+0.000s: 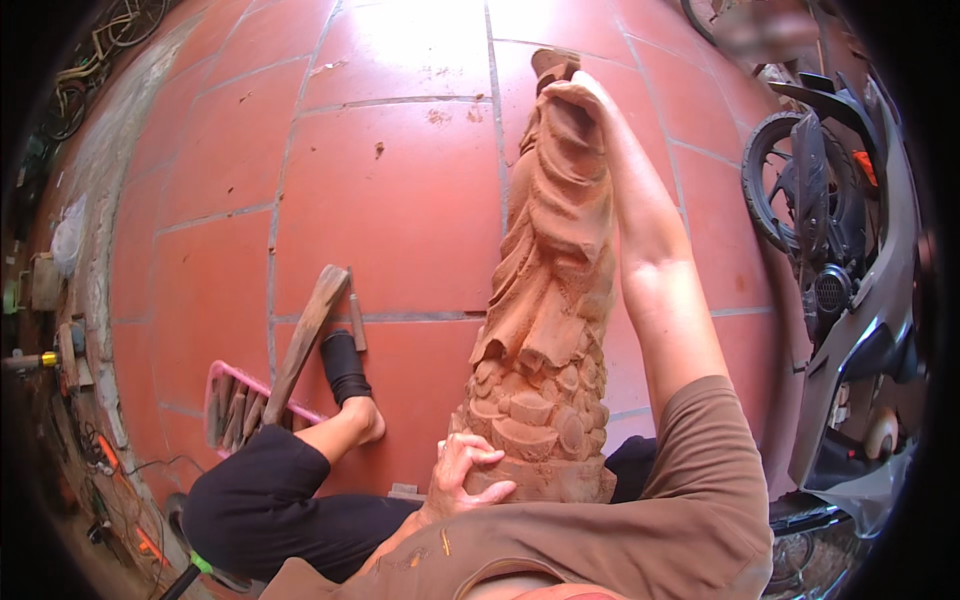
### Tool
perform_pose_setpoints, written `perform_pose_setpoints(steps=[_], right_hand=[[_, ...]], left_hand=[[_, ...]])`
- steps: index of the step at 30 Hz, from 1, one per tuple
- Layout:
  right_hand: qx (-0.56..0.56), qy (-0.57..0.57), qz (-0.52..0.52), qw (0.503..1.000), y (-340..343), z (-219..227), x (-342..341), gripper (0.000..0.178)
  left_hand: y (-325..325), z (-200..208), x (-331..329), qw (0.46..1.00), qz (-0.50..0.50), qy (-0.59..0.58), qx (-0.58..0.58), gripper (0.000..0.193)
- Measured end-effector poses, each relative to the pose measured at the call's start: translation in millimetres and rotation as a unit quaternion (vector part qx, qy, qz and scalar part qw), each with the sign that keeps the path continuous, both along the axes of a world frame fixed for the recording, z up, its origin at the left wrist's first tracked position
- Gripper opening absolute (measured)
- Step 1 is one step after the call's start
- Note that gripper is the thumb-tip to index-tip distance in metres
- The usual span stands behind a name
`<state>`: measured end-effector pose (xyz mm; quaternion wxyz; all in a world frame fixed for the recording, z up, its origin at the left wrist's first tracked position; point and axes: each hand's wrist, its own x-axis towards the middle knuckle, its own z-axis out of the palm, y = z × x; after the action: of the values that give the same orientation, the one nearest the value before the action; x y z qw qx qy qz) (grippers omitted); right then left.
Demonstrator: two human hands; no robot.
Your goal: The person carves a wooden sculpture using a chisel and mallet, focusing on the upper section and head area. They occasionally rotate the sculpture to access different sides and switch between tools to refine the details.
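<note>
A long reddish-brown wood carving (pixel 545 270) lies stretched away from my lap, with draped folds along its upper part and rounded, petal-like shapes around its base. My left hand (pixel 468 470) grips the left side of the base at the near end, its fingers bent over the carved surface. My right arm runs along the carving's right side. At the far end my right hand (pixel 590 88) holds the carving near its narrow tip; most of its fingers are hidden behind the wood.
Left of the carving, a wooden bar (pixel 305 340) leans over a pink basket (pixel 215 385) of several wooden-handled tools. A slim chisel-like tool (pixel 357 312) lies beside my foot on the red tile floor (pixel 390 220). A motorbike (pixel 850 260) stands at right; cluttered tools line the left.
</note>
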<state>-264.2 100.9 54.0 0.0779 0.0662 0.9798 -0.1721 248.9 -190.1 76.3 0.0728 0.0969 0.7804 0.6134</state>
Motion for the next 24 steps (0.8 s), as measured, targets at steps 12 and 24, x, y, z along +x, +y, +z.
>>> perform_pose_setpoints(steps=[12, 24], right_hand=[[-0.018, 0.081, 0.015, 0.996, 21, -30, 74, 0.071], [-0.014, 0.097, 0.029, 0.995, 11, -31, 73, 0.07]], left_hand=[[1, -12, 1, 0.999, -0.017, -0.013, 0.037, 0.049], [3, -6, -3, 0.999, -0.025, -0.023, 0.031, 0.046]])
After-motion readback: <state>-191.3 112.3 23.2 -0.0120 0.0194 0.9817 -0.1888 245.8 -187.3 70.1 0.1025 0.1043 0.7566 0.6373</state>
